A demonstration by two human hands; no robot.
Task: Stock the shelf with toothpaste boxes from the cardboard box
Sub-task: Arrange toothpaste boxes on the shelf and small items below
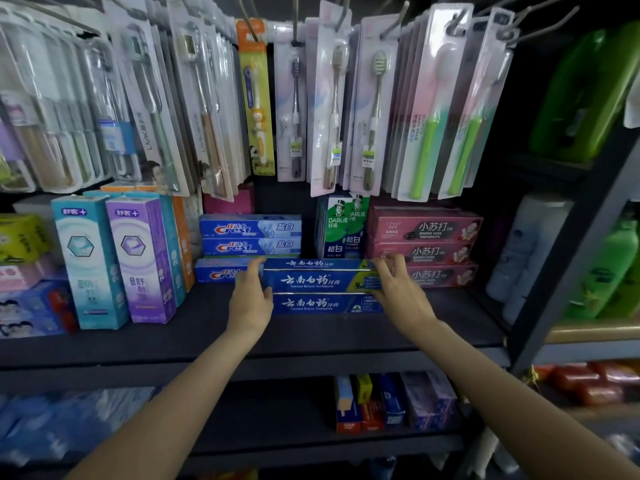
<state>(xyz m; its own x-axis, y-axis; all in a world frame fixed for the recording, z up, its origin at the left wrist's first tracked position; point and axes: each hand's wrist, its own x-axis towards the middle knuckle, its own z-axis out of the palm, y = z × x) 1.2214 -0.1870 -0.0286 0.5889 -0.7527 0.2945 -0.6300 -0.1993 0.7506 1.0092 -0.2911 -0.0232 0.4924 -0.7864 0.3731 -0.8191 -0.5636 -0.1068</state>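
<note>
Pink boxes [424, 251] beside right hand [398, 289]

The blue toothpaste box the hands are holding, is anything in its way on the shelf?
Nothing visible blocks it. The left hand and right hand grip the ends of the upper blue toothpaste box, which already sits on another blue box. Behind stand the Crest boxes, the green Darlie boxes and the pink boxes.

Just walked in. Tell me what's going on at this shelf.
A person is stocking toothpaste. The left hand and right hand grip the two ends of the upper blue toothpaste box, which sits on a second blue box on the dark shelf. Crest boxes are stacked behind on the left, pink baking soda boxes on the right. No cardboard box is in view.
</note>
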